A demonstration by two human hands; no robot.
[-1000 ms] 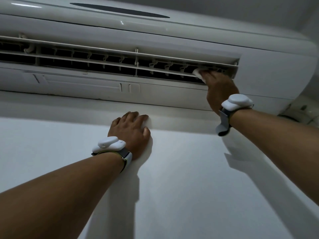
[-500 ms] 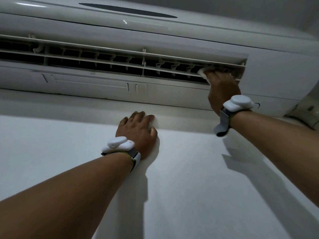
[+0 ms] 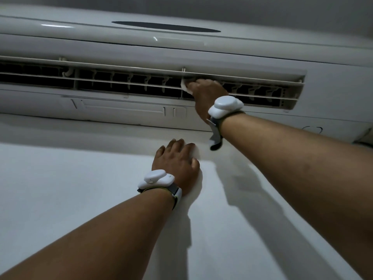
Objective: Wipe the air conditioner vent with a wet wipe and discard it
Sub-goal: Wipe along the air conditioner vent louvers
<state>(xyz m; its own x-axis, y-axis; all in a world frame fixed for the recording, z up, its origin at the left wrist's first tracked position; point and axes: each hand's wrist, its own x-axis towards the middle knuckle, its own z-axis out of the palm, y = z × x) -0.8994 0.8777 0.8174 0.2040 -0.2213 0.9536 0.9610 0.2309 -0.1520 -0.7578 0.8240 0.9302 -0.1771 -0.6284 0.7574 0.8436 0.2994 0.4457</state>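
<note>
1. Air conditioner vent (image 3: 129, 82) fills the top; the wet wipe (image 3: 184, 86) is pressed on its middle slat, at twelve o'clock from the left hand (image 3: 177, 161).
2. The right hand (image 3: 203, 93) curls its fingers on the wipe; the left fingers lie flat on the wall (image 3: 80, 188).
3. This is the wiping step; the next move is likely a sweep toward nine o'clock.

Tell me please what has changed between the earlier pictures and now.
The right hand, holding the wet wipe against the vent, slid left from the vent's right end to about its middle. Nothing was taken hold of or let go. The left hand stays flat on the wall below the air conditioner.
</note>
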